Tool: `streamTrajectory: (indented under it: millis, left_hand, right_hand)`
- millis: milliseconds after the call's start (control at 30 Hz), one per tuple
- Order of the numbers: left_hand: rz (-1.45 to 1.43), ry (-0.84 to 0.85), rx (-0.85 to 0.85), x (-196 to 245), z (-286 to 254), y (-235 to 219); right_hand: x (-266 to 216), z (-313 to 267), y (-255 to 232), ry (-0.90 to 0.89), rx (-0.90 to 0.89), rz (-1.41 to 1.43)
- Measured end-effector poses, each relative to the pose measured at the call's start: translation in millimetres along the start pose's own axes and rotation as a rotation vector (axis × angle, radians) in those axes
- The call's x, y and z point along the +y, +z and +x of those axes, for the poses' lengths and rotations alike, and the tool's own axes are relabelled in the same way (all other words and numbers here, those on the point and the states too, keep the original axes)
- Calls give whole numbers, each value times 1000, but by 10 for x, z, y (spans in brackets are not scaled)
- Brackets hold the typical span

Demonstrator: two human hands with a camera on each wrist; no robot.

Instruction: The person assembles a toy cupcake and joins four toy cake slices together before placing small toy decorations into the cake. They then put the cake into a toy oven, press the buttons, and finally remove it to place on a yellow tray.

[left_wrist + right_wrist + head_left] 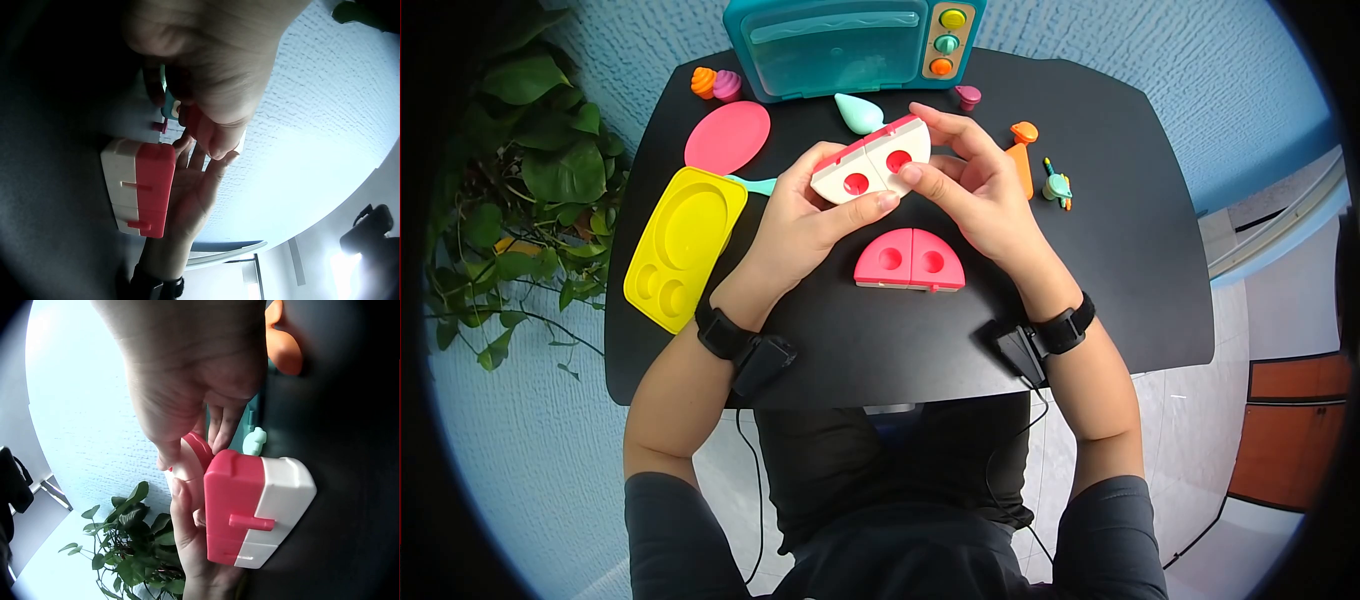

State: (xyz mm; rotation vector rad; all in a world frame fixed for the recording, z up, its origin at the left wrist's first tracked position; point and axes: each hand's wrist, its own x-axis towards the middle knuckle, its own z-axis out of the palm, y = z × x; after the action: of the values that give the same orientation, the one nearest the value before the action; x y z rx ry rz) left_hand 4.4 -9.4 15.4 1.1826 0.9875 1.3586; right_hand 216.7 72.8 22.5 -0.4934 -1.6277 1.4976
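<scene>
Both hands hold a toy cake half [874, 172] made of two wedges, raised above the black table. Its white face, with two red-lined round holes, is turned up toward the head camera, and its pink side faces away. My left hand [802, 222] grips the left wedge, thumb along the lower edge. The right hand [982, 195] pinches the right wedge, its thumb beside a hole and fingers behind. A second cake half [913, 262], pink side up with two round hollows, lies on the table below the hands. In the right wrist view this lower cake half [250, 512] shows its flat pink-and-white side.
A teal toy oven [835, 58] stands at the back. On the left lie a pink plate [728, 138] and a yellow tray [662, 255], with small toy cupcakes [704, 84] behind. A mint drop-shaped piece [858, 113] is behind the hands; an orange toy [1022, 168] lies right.
</scene>
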Motion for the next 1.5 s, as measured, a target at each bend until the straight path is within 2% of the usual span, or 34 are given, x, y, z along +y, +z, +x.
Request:
streamTrajectory:
  millis: [967,1167,1233,1300,1333,1367,1433,1500]
  left_hand:
    - [12,-24,25,0,1,-1]
    - [-2,-24,45,2,15,38]
    - [-24,95,91,-71,33,12]
    - [-41,111,116,-104,47,-35]
    - [-62,127,136,-102,54,-54]
    - [-59,131,143,-85,62,-57]
    - [-152,99,177,-41,68,-31]
    - [-164,105,183,4,43,16]
  right_hand:
    - [63,10,-18,29,-14,62]
    - [-49,-9,44,39,-12,64]
    - [-16,-13,46,41,-13,85]
    - [-23,-13,-2,104,-94,-142]
    - [-104,-51,-74,203,-188,-293]
    - [-131,-85,-128,134,-333,-468]
    - [-153,-159,-146,58,-552,-610]
    - [-253,-155,-104,99,-589,-648]
